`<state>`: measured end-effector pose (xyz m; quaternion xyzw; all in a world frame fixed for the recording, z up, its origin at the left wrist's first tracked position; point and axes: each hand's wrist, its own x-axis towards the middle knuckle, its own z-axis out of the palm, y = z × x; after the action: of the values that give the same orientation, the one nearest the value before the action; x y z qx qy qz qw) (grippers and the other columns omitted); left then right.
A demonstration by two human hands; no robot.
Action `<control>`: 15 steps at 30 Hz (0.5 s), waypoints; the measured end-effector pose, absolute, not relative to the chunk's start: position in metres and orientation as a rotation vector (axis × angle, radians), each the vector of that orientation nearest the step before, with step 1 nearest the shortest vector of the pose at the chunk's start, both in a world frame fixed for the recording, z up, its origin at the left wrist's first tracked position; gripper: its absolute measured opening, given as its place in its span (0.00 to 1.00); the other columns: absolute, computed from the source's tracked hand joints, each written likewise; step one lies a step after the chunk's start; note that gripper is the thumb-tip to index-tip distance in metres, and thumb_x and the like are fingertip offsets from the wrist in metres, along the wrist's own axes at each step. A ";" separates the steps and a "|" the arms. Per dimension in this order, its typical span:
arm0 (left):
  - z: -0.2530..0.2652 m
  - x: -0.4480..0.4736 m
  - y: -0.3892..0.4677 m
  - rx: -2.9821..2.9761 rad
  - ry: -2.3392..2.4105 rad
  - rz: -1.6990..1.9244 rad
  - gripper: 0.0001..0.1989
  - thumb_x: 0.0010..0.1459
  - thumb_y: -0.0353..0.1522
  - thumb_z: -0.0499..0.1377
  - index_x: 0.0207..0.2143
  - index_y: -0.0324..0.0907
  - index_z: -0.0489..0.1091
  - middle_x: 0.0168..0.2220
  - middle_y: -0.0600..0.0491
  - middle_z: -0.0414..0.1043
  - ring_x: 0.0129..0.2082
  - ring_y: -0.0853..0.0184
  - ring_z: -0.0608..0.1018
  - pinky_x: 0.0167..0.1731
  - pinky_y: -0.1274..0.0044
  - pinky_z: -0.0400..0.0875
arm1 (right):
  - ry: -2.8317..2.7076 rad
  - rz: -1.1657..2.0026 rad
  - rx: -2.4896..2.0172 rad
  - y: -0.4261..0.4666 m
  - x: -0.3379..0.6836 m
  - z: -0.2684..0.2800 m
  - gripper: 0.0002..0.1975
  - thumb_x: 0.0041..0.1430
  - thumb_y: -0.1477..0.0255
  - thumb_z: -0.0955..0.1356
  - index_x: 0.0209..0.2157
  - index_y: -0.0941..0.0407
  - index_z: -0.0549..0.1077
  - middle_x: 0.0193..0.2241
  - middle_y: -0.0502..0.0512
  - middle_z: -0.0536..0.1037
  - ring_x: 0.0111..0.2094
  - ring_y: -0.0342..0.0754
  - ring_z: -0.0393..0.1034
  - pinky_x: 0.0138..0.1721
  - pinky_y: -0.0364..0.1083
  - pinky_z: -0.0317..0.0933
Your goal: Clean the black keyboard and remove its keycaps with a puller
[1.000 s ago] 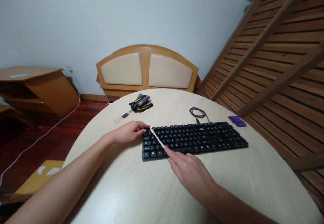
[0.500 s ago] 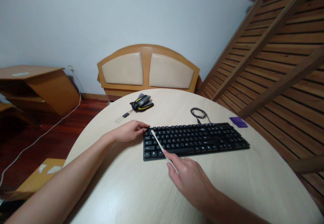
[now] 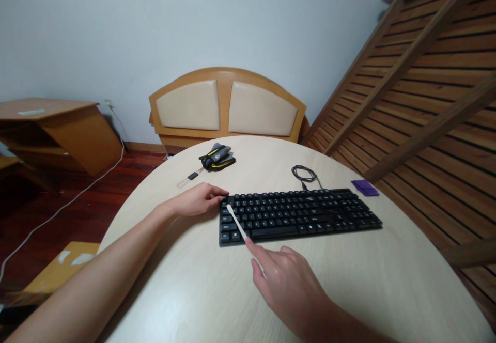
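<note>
A black keyboard (image 3: 279, 216) lies on the round pale wooden table (image 3: 186, 281), its keys facing up. My left hand (image 3: 199, 199) holds the keyboard's far left corner, fingers bent and pressed together at the edge. In my right hand (image 3: 284, 278) is a thin white toothbrush (image 3: 237, 221), gripped by the handle with the index finger stretched along it. The brush's head is over the keys at the keyboard's left end. Whether the bristles touch the keys is too small to tell.
Behind the keyboard is its coiled black cable (image 3: 304, 173). A purple folded cloth (image 3: 365, 187) lies to the right. A grey, black and yellow folded item (image 3: 217, 157) with a cord sits at the back left. Wooden slats (image 3: 418, 105) lean at the right.
My right hand and the toothbrush have moved slightly left and nearer to me, so the head is closer to the keyboard's left edge. My left hand stays at the corner.
</note>
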<state>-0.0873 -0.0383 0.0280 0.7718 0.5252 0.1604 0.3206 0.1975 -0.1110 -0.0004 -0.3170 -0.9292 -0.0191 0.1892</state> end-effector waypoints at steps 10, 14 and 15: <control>0.029 -0.086 -0.039 2.018 1.415 0.429 0.21 0.65 0.36 0.52 0.54 0.39 0.76 0.42 0.50 0.82 0.36 0.63 0.80 0.37 0.77 0.70 | -2.648 -0.153 -0.922 -0.108 0.196 -0.001 0.23 0.57 0.80 0.70 0.55 0.58 0.74 0.22 0.46 0.80 0.20 0.43 0.71 0.27 0.48 0.52; 0.028 -0.086 -0.038 2.018 1.414 0.425 0.21 0.64 0.36 0.52 0.54 0.39 0.76 0.42 0.50 0.82 0.35 0.63 0.79 0.36 0.77 0.70 | -2.595 -0.256 -0.923 -0.121 0.202 0.002 0.21 0.50 0.79 0.70 0.48 0.56 0.77 0.19 0.46 0.79 0.16 0.44 0.66 0.28 0.49 0.52; 0.027 -0.086 -0.038 2.019 1.414 0.425 0.21 0.64 0.36 0.52 0.54 0.39 0.76 0.42 0.50 0.82 0.35 0.63 0.79 0.36 0.77 0.70 | -2.581 -0.270 -0.918 -0.124 0.204 0.002 0.21 0.48 0.79 0.70 0.47 0.56 0.78 0.18 0.46 0.78 0.16 0.45 0.65 0.28 0.49 0.52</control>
<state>-0.0864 -0.0379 0.0274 0.7662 0.5366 0.1612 0.3146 0.2041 -0.1244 0.0020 -0.3272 -0.9199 -0.0961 0.1935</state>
